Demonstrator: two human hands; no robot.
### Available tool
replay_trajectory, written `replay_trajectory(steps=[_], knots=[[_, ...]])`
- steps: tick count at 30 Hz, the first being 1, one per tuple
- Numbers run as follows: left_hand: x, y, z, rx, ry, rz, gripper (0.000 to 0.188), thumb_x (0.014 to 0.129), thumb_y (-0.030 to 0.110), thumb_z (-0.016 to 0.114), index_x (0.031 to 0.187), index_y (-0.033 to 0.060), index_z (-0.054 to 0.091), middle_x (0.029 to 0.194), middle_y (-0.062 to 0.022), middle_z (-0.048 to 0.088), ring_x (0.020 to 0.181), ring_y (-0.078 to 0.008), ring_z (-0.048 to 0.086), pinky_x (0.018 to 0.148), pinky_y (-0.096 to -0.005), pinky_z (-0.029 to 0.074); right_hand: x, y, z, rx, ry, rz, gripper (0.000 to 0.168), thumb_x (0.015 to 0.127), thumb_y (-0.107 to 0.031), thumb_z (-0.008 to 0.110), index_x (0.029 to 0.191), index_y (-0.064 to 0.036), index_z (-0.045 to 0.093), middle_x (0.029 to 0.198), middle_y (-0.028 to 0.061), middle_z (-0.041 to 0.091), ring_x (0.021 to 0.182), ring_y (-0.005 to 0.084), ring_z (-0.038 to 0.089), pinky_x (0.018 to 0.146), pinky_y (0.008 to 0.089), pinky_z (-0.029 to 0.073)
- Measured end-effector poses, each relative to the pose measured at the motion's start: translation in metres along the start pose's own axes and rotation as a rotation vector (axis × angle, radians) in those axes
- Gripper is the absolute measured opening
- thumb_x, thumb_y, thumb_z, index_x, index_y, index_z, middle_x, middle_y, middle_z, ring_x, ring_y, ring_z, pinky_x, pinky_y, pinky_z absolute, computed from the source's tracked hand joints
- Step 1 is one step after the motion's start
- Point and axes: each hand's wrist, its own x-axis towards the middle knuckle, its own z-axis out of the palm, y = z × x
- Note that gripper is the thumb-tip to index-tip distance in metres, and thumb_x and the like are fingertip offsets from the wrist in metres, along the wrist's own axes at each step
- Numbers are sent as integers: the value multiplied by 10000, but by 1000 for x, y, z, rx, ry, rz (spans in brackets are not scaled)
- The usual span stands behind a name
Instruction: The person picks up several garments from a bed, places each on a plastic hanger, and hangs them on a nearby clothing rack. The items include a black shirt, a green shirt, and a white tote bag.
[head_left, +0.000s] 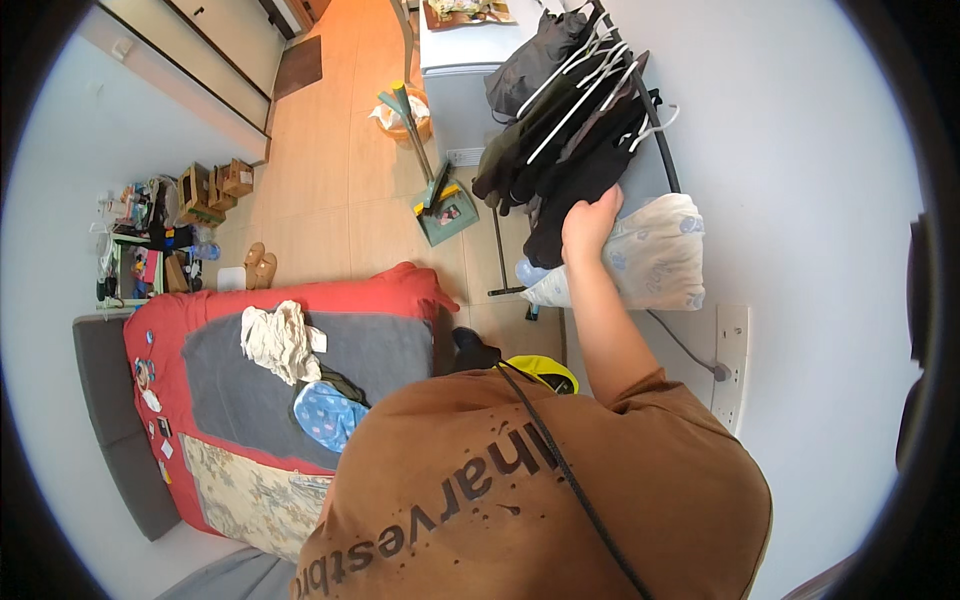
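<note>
My right hand (592, 221) reaches forward and closes on a black garment (577, 191) at the near end of a clothes rack (660, 146). Its fingertips are partly hidden in the cloth. The garment is one of several dark clothes on white hangers (559, 126). Just below and beside my wrist, a pale cloth bundle with blue prints (656, 255) rests against the rack's near end. My left hand is out of view.
A bed with a red sheet (217, 304) stands to the left, holding a crumpled cream cloth (274, 341) and a blue patterned cloth (326, 412). A broom (416, 139) and dustpan (446, 217) stand ahead. A wall socket (726, 371) is at right.
</note>
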Motion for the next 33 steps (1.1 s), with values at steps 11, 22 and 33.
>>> replay_trajectory(steps=[11,22,33], knots=[[-17,90,-7,369,429,376,707,899,172,699,1556,91,451,1564,-188,495,1418,-405,487,1132,-537,440,48,28,48,-295,-29,-315,684,843,-44,653,1468,120,426,1502,348,439,1423,498,421,1265,542,282],[-65,204,-39,-22,826,889,573,866,6,676,1424,39,553,1414,-191,588,1307,-399,577,1117,-463,484,-287,-149,77,230,-1792,-1048,517,892,14,641,1402,-38,575,1391,202,608,1285,394,608,1095,447,501],[22,-223,225,-864,824,-383,428,889,238,652,1237,-3,719,1196,-267,736,1179,-417,695,1027,-472,549,-533,-38,126,-514,-2396,-1313,463,889,-67,612,1350,-37,633,1336,217,623,1237,416,632,1052,472,526]])
